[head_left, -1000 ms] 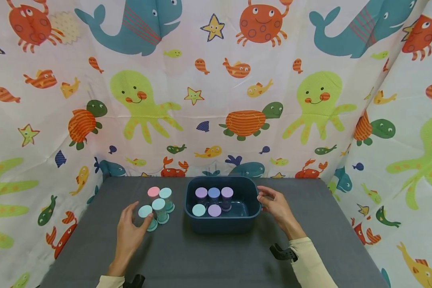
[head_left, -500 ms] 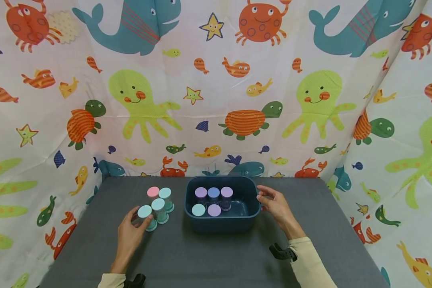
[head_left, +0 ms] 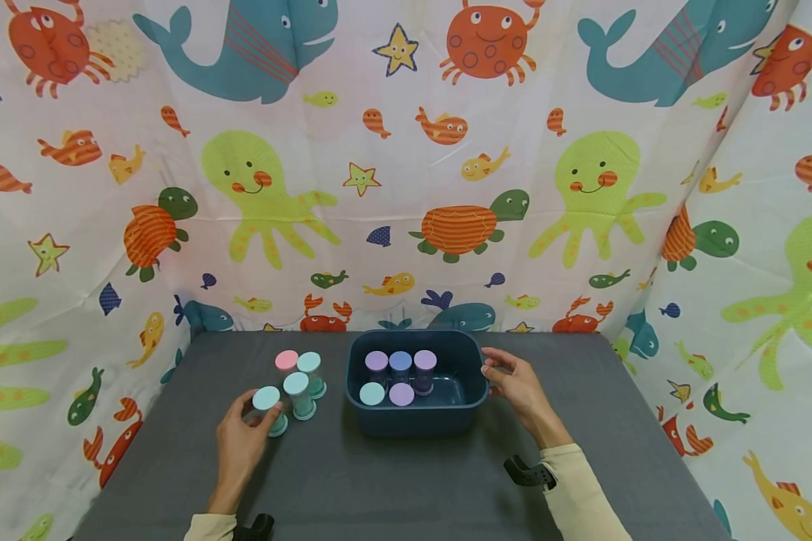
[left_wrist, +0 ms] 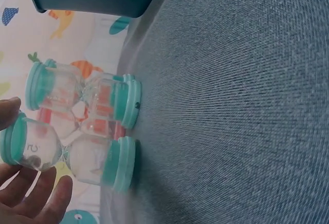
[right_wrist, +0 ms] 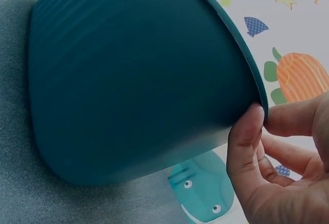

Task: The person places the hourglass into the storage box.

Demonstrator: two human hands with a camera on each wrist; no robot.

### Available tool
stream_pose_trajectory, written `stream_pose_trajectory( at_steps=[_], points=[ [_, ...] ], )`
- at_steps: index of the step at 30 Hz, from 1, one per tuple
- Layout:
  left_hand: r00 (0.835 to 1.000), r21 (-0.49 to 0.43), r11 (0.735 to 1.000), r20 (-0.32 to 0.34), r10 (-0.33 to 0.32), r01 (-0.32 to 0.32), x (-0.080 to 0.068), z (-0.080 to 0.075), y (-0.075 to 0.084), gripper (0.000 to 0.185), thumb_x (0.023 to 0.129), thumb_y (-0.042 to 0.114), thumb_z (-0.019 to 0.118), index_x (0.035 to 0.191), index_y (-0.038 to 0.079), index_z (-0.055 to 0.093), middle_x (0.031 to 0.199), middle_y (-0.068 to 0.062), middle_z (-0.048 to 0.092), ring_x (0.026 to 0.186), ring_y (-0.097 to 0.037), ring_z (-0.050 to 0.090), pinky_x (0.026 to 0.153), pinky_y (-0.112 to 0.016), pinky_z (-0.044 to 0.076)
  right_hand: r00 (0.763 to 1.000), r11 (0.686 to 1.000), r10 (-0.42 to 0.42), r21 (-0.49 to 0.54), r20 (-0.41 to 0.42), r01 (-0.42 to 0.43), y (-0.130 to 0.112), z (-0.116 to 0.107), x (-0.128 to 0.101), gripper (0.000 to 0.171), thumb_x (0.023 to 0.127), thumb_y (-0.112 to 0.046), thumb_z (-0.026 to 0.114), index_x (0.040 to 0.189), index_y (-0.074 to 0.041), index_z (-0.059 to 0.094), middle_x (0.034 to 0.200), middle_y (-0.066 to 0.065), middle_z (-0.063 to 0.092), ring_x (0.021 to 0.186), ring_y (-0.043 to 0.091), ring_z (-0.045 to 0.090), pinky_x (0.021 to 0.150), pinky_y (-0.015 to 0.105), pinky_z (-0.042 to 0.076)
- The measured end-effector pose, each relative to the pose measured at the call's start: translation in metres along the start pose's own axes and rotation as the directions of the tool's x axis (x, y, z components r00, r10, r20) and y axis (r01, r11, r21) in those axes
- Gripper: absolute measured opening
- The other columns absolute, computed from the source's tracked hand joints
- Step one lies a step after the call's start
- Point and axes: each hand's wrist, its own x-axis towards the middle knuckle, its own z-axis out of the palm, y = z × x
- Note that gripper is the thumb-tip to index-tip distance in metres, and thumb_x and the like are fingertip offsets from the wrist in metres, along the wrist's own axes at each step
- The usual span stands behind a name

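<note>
Teal timer upright, left of tub | left hand grips it | right hand pinches tub rim

a dark grey table with a fine woven, felt-like surface fills the lower part of the head view. behind it and along both sides hangs a white fabric curtain printed with cartoon sea creatures: teal whales, orange crabs, lime-green octopuses, turtles with orange striped shells, yellow stars and small fish. the cloth shows faint creases and folds, and it bends at the right to form a side wall, with another panel at the left. the light is even and soft, casting only weak shadows on the table top. the left wrist view shows the table's weave close up.
</note>
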Motion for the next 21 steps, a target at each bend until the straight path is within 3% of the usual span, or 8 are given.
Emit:
stream_pose_trajectory(
  at_steps=[3,7,13,21],
  points=[
    [1.000,-0.003,1.000,-0.017,-0.007,0.007,-0.001,-0.004,0.005,0.057,0.083,0.029,0.079,0.129,0.001,0.059,0.118,-0.020,0.065,0.105,-0.034,0.065,0.079,-0.027,0.057,1.000,1.000,0.001,0.003,-0.003,-0.001,0.000,0.000,0.000,0.040,0.098,-0.011,0.058,0.138,-0.011,0.055,0.118,0.014,0.054,0.091,0.023,0.057,0.074,0.033,0.056],
    [0.999,-0.026,1.000,-0.038,-0.007,0.006,-0.001,-0.012,0.014,0.055,0.083,0.027,0.079,0.128,0.003,0.059,0.118,-0.017,0.066,0.101,-0.022,0.064,0.072,-0.003,0.045,1.000,1.000,0.004,0.008,-0.005,-0.004,0.001,0.000,0.001,0.040,0.098,-0.012,0.058,0.138,-0.011,0.055,0.118,0.013,0.054,0.092,0.023,0.056,0.074,0.032,0.056],
    [0.997,-0.069,0.997,-0.072,0.032,-0.037,0.005,-0.025,0.032,0.055,0.082,0.025,0.080,0.128,0.002,0.060,0.116,-0.017,0.065,0.088,0.009,0.056,0.070,0.000,0.045,1.000,1.000,0.006,0.014,-0.004,-0.006,0.000,0.000,0.001,0.040,0.098,-0.012,0.058,0.138,-0.011,0.055,0.118,0.012,0.054,0.089,0.020,0.056,0.074,0.033,0.056],
    [0.983,-0.101,0.986,-0.142,0.118,-0.133,0.008,-0.039,0.061,0.054,0.080,0.018,0.081,0.127,0.000,0.060,0.115,-0.017,0.066,0.082,0.011,0.058,0.069,-0.001,0.046,1.000,1.000,0.020,0.019,-0.001,-0.020,0.003,0.001,0.001,0.041,0.098,-0.014,0.058,0.139,-0.012,0.054,0.119,0.012,0.053,0.093,0.022,0.055,0.076,0.033,0.055]
  ],
)
